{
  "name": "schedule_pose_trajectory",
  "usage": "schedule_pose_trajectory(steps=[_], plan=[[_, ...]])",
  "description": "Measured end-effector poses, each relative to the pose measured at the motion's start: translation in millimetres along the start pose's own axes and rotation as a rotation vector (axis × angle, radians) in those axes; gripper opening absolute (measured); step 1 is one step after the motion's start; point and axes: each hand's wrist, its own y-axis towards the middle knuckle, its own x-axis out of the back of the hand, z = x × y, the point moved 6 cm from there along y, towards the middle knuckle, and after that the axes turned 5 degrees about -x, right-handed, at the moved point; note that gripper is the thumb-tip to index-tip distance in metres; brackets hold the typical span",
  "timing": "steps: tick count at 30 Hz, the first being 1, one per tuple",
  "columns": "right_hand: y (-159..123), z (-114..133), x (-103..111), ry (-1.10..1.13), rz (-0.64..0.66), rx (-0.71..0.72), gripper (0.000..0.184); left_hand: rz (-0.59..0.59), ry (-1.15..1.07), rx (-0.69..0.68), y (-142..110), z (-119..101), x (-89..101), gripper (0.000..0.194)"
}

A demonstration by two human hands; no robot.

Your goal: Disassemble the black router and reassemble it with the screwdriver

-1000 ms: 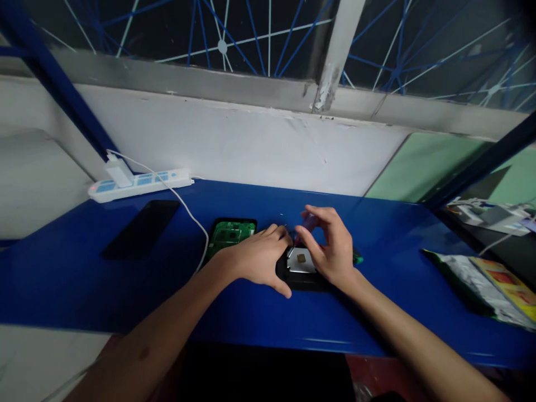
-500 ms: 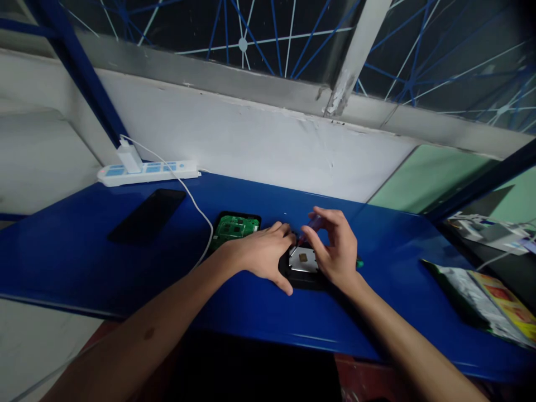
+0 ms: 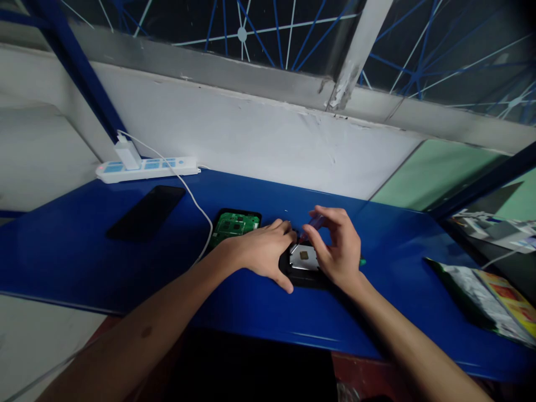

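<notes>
An opened black device (image 3: 302,268) with a silvery metal plate inside lies on the blue table (image 3: 125,262). My left hand (image 3: 262,252) lies over its left end, fingers curled down on the casing and thumb along the front edge. My right hand (image 3: 337,245) pinches a small screwdriver with a reddish handle (image 3: 312,224), its tip down at the plate's upper left corner. A green circuit board (image 3: 233,224) in a black frame rests just left of my left hand.
A black phone (image 3: 146,213) lies at the left. A white power strip (image 3: 146,167) with a charger and white cable sits by the wall. A foil packet (image 3: 486,298) lies at the right edge. A small green item (image 3: 360,261) peeks out behind my right hand.
Both hands stay on the device; the right hand's fingers have shifted slightly on the screwdriver. The view has tilted and moved a little.
</notes>
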Motion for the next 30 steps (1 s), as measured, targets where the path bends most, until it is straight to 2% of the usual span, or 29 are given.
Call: schedule_pose_trajectory(steps=[12,18,25,30], plan=[[-3,0,-5,0.073,0.102,-0.112,0.044,0.003,0.014,0.003,0,3,-2.4,0.097],[-1,1,-5,0.099,0.061,-0.059,0.036,0.02,0.011,-0.002,0,0,-2.3,0.101],[0,5,-6,0.087,0.047,-0.114,0.03,0.024,-0.044,0.003,1,4,-6.2,0.106],[0,15,-8,0.117,0.144,-0.098,0.031,0.018,-0.059,-0.038,3,3,-6.4,0.108]])
